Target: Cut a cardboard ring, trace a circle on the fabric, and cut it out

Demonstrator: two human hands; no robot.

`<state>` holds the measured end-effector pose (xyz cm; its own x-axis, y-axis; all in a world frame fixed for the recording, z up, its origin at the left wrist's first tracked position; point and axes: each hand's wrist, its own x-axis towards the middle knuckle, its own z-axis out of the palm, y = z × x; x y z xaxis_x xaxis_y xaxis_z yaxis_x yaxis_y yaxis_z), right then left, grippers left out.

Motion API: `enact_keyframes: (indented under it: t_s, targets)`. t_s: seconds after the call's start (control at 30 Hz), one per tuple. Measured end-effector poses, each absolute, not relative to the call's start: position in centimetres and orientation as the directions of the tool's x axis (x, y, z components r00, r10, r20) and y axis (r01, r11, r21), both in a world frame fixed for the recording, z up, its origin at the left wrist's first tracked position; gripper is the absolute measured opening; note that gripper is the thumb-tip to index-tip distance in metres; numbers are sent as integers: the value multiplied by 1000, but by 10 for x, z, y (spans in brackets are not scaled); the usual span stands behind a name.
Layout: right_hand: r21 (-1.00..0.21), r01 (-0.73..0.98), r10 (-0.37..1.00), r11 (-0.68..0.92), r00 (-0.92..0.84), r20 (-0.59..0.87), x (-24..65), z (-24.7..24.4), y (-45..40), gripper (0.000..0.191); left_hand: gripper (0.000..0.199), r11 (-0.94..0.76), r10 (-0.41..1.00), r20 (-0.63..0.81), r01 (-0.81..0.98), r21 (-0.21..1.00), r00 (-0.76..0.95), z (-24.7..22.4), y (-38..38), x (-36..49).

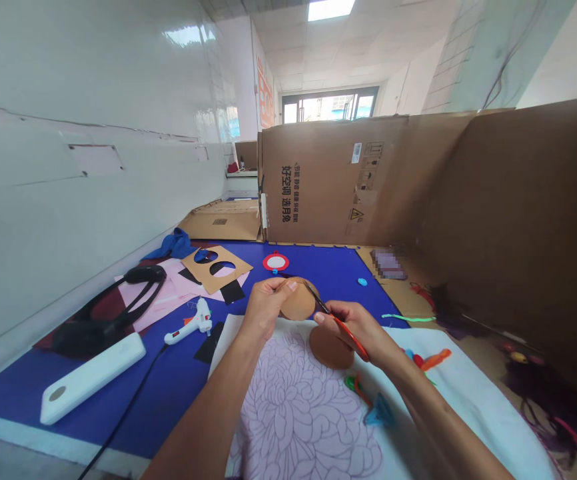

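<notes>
My left hand (267, 303) pinches the upper left edge of a round cardboard disc (298, 307), held up above the cloth. Red-handled scissors (344, 332) are in my right hand (363, 327), their blades reaching to the disc's upper right edge. A second, darker brown disc (326, 348) lies just below, partly behind the scissors and fingers. Under both hands is a white cloth (288, 407) printed with a flower outline. Close to my right forearm sit a blue piece (380, 410) and a green and orange bit (352, 384).
Left on the blue mat (123, 400) are a glue gun (191, 323) with its cord, a white case (93, 379), headphones (113, 313) and a cardboard sheet (203, 277) with two round holes. A red-rimmed disc (275, 262) lies ahead. Cardboard walls (328, 193) stand behind and right.
</notes>
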<state>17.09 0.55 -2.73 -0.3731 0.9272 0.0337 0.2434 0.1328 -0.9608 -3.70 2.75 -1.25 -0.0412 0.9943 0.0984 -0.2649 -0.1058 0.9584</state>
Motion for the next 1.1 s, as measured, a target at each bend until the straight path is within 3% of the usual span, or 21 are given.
enact_keyframes:
  t_s: [1.1]
  targets:
    - [-948,277,928,159,-370,48,174,-33,9,57,34,-127,991,132,-185,975,14,-15,29,-42]
